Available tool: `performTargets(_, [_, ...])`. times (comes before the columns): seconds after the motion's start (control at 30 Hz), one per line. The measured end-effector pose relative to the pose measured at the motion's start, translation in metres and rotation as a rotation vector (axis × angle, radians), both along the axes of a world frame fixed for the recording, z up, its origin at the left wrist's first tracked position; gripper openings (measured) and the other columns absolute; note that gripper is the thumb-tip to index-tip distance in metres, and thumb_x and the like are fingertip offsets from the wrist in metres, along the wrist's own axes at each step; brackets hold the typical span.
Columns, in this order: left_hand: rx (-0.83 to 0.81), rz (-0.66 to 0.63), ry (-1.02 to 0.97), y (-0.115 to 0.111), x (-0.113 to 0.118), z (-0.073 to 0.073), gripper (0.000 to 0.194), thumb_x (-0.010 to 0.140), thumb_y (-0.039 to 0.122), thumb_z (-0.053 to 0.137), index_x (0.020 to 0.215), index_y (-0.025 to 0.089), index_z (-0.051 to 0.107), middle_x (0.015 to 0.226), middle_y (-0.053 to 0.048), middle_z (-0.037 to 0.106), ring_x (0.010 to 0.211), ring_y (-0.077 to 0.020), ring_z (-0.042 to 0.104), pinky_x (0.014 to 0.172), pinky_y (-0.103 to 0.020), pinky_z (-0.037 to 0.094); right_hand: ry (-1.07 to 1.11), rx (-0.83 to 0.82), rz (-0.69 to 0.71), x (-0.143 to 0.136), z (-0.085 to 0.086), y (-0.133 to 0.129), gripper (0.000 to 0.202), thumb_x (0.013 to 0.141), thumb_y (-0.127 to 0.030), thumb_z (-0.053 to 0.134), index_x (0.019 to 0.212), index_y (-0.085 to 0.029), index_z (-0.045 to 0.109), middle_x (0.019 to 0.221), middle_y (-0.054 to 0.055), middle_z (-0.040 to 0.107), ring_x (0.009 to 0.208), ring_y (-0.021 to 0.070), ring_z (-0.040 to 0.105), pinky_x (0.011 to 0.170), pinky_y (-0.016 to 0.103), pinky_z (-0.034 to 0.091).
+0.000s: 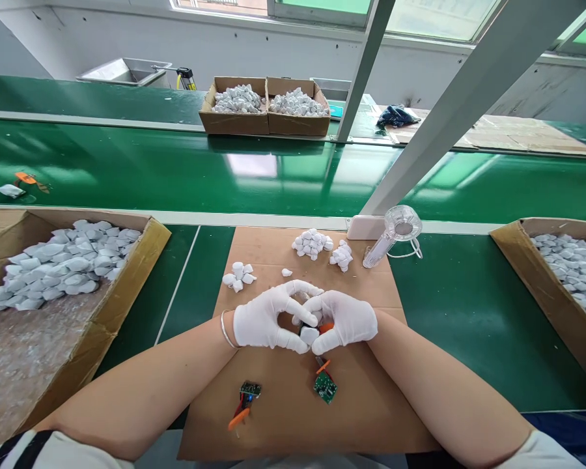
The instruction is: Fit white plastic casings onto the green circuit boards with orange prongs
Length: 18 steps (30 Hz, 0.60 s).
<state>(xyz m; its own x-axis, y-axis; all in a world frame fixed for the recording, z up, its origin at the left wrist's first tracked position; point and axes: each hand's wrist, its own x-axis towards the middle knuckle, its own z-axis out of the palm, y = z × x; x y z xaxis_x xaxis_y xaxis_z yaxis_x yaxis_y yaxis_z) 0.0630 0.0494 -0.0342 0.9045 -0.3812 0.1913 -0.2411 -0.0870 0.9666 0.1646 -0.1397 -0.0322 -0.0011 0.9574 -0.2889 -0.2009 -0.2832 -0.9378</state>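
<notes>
Both my hands wear white gloves and meet over the middle of the cardboard sheet (pixel 293 404). Between the fingertips of my left hand (pixel 278 316) and my right hand (pixel 344 320) is a small white faceted piece (pixel 309 335), with something dark at its upper edge. An orange part (pixel 326 327) shows beneath my right fingers; how it joins the white piece is hidden. Just below my hands lies a green circuit board (pixel 325 387) with an orange piece and wires. Another circuit board (pixel 250 389), with a blue light and an orange tab, rests lower left.
White pieces form small piles (pixel 312 243) beyond my hands, with one loose piece (pixel 286 272). A clear round-headed device (pixel 401 225) stands right of them. Cardboard boxes of white pieces flank me, left (pixel 156 244) and right (pixel 512 241). A slanting grey post (pixel 449 124) rises ahead.
</notes>
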Motion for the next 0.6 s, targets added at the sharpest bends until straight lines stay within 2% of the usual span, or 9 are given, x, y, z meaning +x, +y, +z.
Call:
performTargets(0.1, [0.111,0.074,-0.128,-0.004,-0.003,0.005,0.052,0.06,0.027,0.083,0.109,0.023,0.065,0.128,-0.01,0.05,0.113,-0.0264,0.055,0.093,-0.042,0.05,0.096,0.037,-0.063,-0.001,0.0,0.003,0.036,0.062,-0.026,0.083,0.09,-0.013,0.065,0.084,0.004,0.069,0.081,0.0175,0.064,0.08,0.035,0.05])
performTargets(0.17, [0.232,0.197,-0.27,-0.008,-0.005,0.007,0.058,0.058,0.027,0.083,0.111,0.023,0.062,0.128,-0.011,0.052,0.114,-0.028,0.055,0.096,-0.046,0.047,0.182,0.071,-0.122,-0.002,0.0,0.006,0.027,0.064,-0.024,0.081,0.082,-0.012,0.064,0.083,0.004,0.067,0.083,0.0183,0.063,0.082,0.036,0.049])
performTargets(0.27, [0.408,0.401,-0.496,-0.014,-0.004,0.007,0.042,0.064,0.026,0.079,0.103,0.024,0.062,0.116,-0.008,0.061,0.1,-0.0225,0.061,0.091,-0.044,0.046,0.261,0.074,-0.198,-0.006,0.001,0.01,0.025,0.066,-0.022,0.079,0.081,-0.013,0.061,0.074,0.0,0.061,0.078,0.0162,0.06,0.076,0.033,0.048])
performTargets(0.33, [0.457,0.475,-0.606,-0.017,-0.002,0.007,0.031,0.068,0.027,0.076,0.096,0.024,0.062,0.105,-0.005,0.066,0.086,-0.0175,0.063,0.082,-0.039,0.047,0.248,0.06,-0.208,-0.007,0.002,0.011,0.027,0.067,-0.022,0.077,0.085,-0.013,0.06,0.072,-0.002,0.058,0.072,0.0133,0.055,0.072,0.031,0.045])
performTargets(0.47, [0.455,0.482,-0.643,-0.018,0.003,0.008,0.017,0.071,0.024,0.071,0.084,0.024,0.061,0.093,-0.001,0.068,0.074,-0.0134,0.062,0.073,-0.033,0.047,0.187,0.066,-0.19,-0.007,0.004,0.01,0.027,0.07,-0.024,0.075,0.088,-0.013,0.059,0.075,-0.001,0.056,0.071,0.0114,0.05,0.072,0.028,0.042])
performTargets(0.6, [0.435,0.46,-0.578,-0.017,0.004,0.008,0.019,0.071,0.024,0.073,0.085,0.024,0.06,0.094,-0.001,0.068,0.077,-0.0147,0.063,0.079,-0.036,0.048,0.216,0.096,-0.198,-0.006,0.003,0.009,0.029,0.075,-0.031,0.071,0.094,-0.013,0.058,0.077,0.0,0.055,0.072,0.0119,0.05,0.071,0.028,0.042])
